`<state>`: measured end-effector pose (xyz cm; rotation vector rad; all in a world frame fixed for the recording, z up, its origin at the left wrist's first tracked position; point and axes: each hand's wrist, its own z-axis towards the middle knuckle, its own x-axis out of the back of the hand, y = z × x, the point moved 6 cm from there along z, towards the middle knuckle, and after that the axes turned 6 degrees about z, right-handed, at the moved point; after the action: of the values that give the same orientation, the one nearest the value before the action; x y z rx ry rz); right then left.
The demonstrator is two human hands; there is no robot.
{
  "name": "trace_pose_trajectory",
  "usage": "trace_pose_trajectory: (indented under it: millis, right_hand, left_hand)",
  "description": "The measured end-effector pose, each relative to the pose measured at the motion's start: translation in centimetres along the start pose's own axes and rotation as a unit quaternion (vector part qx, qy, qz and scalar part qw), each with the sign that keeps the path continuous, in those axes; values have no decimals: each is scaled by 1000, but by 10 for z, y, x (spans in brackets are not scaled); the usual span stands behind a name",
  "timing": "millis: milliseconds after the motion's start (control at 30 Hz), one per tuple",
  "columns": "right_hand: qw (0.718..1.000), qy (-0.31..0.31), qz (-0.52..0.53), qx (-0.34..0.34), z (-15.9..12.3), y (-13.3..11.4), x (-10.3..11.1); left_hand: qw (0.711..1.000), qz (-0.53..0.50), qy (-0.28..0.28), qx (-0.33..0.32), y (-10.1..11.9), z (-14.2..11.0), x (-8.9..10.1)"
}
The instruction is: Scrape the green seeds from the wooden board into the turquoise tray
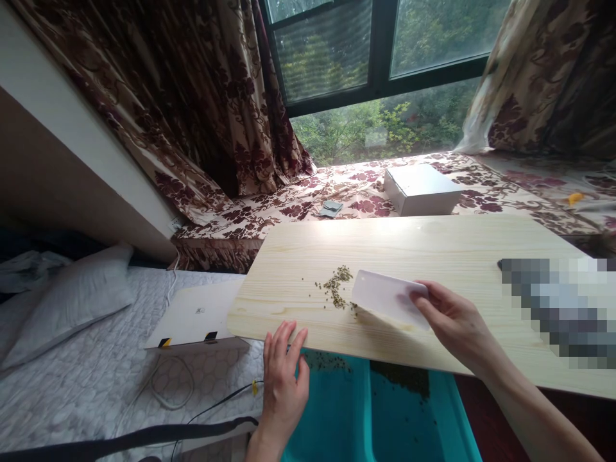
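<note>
My right hand [450,317] grips the right end of a thin white rectangular plastic board [385,296], thumb on top. The board is tilted, its left end beside a loose scatter of small greenish-brown grains [338,285] on the wooden tabletop [433,247]. My left hand [283,378] lies with its fingertips on the table's front edge, fingers a little apart and nothing in them. Below that edge is a teal plastic bin [332,410] with two compartments. Dark grains lie in the right compartment, and fewer are scattered in the left.
A white box [423,189] and a small grey-green cloth [331,208] sit on the flowered window ledge. A pixelated object [563,308] lies at the tabletop's right. Left of the table, another white box [197,314] rests on a quilted bed [115,359] with cables.
</note>
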<state>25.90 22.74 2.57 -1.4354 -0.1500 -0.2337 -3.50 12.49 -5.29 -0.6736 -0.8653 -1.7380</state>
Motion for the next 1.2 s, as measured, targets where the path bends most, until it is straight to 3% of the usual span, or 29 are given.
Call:
trace_pose_trajectory:
  millis: [367,567,1000,1200]
  right_hand:
    - [999,10,-29,8,-8,-1,3]
    - [1000,-17,-8,-9,-11,2,-3]
    - [1000,23,-12,-13,-27,4,20]
    - [1000,-11,13,6,-29,1,0]
  left_hand:
    - [1000,14,-1,-14,0,0,-2]
    - [1000,15,2,-13,-2,-1,-2]
    - [1000,10,-15,-3,2,1,1]
    - [1000,9,-12,1,2,1,1]
